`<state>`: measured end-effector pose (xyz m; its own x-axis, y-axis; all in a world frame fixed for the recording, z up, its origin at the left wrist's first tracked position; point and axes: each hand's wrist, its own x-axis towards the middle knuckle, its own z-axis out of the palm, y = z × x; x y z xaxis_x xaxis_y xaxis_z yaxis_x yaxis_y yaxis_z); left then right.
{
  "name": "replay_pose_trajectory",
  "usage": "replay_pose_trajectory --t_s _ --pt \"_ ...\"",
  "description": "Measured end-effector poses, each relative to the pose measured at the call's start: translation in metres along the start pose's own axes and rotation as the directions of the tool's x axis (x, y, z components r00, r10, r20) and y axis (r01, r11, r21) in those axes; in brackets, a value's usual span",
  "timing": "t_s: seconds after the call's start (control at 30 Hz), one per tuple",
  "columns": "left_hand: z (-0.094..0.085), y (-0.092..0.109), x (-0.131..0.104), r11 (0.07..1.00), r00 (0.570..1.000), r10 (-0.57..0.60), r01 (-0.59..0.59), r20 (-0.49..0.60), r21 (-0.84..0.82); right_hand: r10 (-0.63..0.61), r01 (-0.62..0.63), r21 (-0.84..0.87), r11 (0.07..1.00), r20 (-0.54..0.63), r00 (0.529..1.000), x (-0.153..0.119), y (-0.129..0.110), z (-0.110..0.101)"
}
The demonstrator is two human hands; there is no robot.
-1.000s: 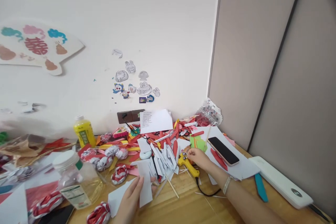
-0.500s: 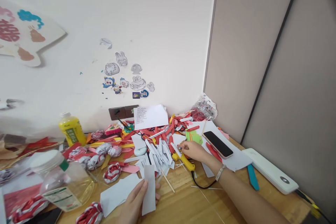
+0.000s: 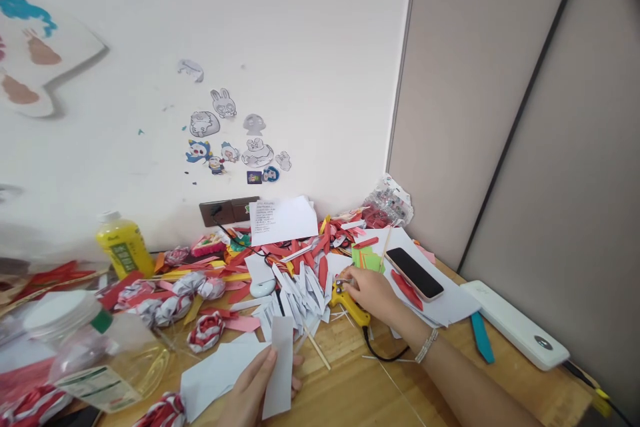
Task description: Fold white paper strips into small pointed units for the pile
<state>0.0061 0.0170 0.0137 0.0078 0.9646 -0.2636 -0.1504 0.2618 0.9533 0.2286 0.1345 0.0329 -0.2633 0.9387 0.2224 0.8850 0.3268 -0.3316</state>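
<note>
Your L hand (image 3: 260,377) has fingers closed on a white paper strip (image 3: 279,367); R hand (image 3: 367,290) fingers narrow, at yellow glue gun (image 3: 351,305) on counter (image 3: 373,390).

A sparkling bracelet is worn at the right wrist, between bare hand and bare forearm.
The bracelet (image 3: 427,345) is silver-toned, banded in narrow rows and dotted with small pale glints; its finer pattern is too small to be made out. The right forearm (image 3: 470,383) is left uncovered, and the left hand (image 3: 256,381) and right hand (image 3: 369,290) are ungloved.
</note>
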Motion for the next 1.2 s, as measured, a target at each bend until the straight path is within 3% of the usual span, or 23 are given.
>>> replay_pose_trajectory --t_s 0.3,0.5,0.7,0.8,0.87,1.03,1.2 --pt "-0.006 -0.005 0.004 0.999 0.999 -0.03 0.031 0.027 -0.036 -0.066 0.066 -0.027 0.997 0.016 0.998 -0.001 -0.003 0.008" --pt "0.0 0.002 -0.002 1.0 1.0 -0.023 0.023 0.012 -0.014 -0.195 0.19 0.051 0.98 0.131 0.972 -0.003 -0.003 -0.004" --pt "-0.005 0.006 0.0 0.998 0.999 0.035 -0.037 -0.041 -0.057 -0.443 0.413 0.163 0.896 0.29 0.848 -0.018 -0.024 0.001" --pt "-0.012 0.004 0.006 0.989 0.997 0.003 -0.015 -0.082 -0.145 -0.548 0.533 0.143 0.834 0.326 0.77 -0.022 -0.03 0.01" --pt "-0.014 0.003 0.008 0.982 0.996 -0.023 0.007 -0.086 -0.188 -0.571 0.566 0.124 0.815 0.338 0.748 -0.023 -0.03 0.014" --pt "-0.015 0.002 0.009 0.978 0.996 -0.026 0.008 -0.082 -0.209 -0.563 0.569 0.1 0.816 0.354 0.747 -0.02 -0.025 0.011" --pt "-0.012 0.003 0.006 0.976 0.996 0.007 -0.025 -0.085 -0.214 -0.471 0.445 0.153 0.882 0.268 0.84 -0.022 -0.029 -0.006"
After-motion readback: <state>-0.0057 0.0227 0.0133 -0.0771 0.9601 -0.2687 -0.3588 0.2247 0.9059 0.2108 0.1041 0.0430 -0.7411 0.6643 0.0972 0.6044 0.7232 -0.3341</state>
